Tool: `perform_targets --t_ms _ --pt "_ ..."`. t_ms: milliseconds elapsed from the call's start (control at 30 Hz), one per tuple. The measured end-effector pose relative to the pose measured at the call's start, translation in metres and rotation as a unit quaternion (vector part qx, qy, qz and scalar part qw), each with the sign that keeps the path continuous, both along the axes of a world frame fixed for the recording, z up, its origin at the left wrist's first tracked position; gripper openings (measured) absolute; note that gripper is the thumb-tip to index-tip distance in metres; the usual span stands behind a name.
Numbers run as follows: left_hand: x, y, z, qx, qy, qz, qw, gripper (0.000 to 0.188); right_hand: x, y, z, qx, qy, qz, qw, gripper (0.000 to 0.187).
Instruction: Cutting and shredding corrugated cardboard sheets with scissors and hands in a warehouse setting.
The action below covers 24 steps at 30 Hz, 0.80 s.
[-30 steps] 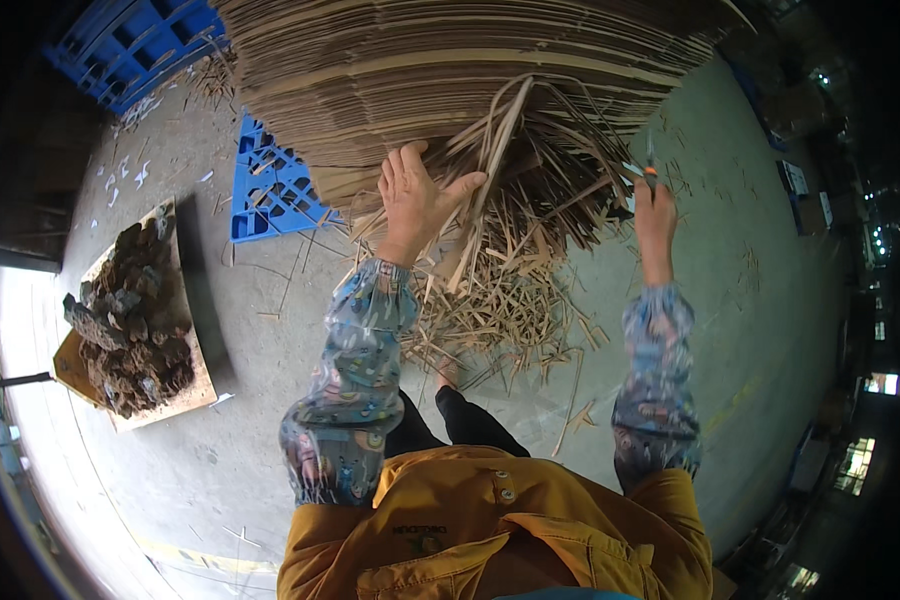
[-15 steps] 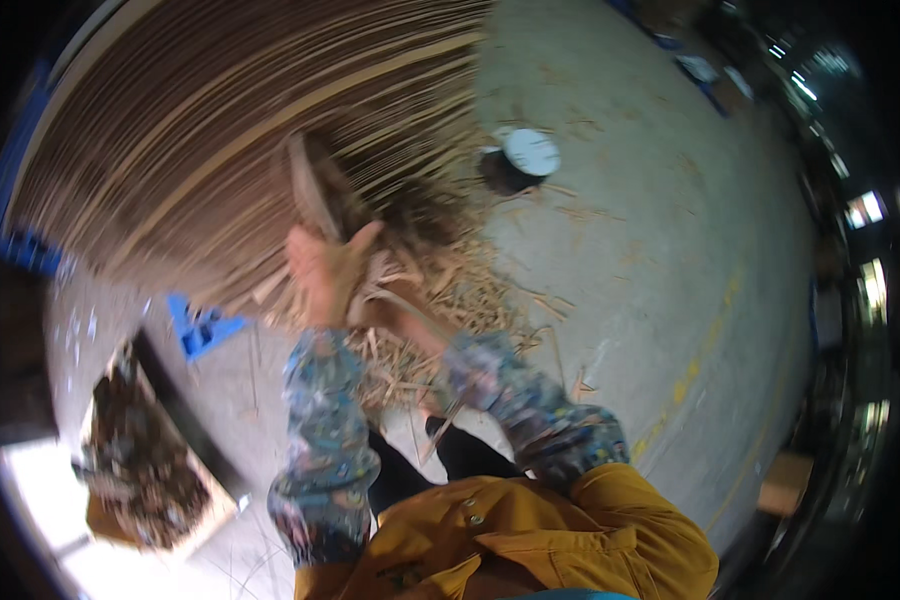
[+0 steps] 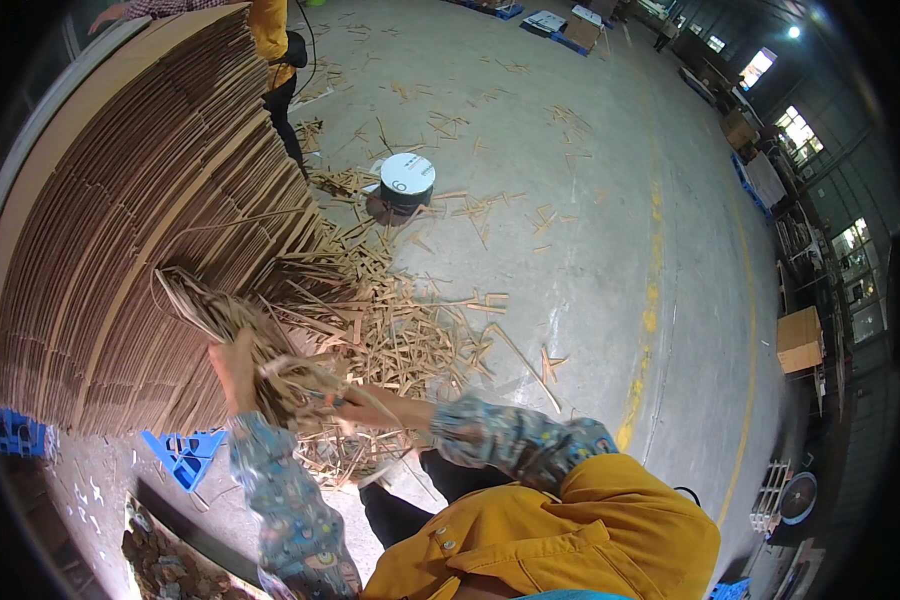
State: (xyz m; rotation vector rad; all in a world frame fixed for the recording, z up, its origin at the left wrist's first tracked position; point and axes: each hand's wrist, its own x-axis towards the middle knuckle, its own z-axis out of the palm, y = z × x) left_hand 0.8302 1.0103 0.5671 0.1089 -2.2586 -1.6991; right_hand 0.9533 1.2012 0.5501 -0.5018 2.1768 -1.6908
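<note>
Gripping bundled cardboard strips [image 3: 244, 318] with left hand [image 3: 233, 374]; right hand [image 3: 372, 407] at strips' lower end, closure unclear.

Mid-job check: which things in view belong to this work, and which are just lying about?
In the work:
left hand, gripping the bundle of cardboard strips
right hand, at the bundle's lower end
cardboard stack

Apparently just lying about:
loose scraps on the floor
white-topped drum
brown box
dark lumpy pile
</note>
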Motion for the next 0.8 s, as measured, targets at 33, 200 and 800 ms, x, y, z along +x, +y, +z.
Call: perform_targets --t_ms 33,200,800 --pt "0.016 0.006 -0.004 -0.151 -0.093 0.019 0.984 0.039 0.012 0.014 -0.003 0.070 -0.052 0.019 0.996 0.038" --pt "0.167 0.040 -0.098 -0.304 -0.261 -0.058 0.914 0.067 0.095 0.071 -0.042 0.233 -0.030 0.003 0.972 0.039" --pt "-0.072 0.015 0.068 -0.611 0.296 -0.044 0.733 0.024 0.147 0.121 -0.110 0.217 -0.136 -0.160 0.953 0.028"
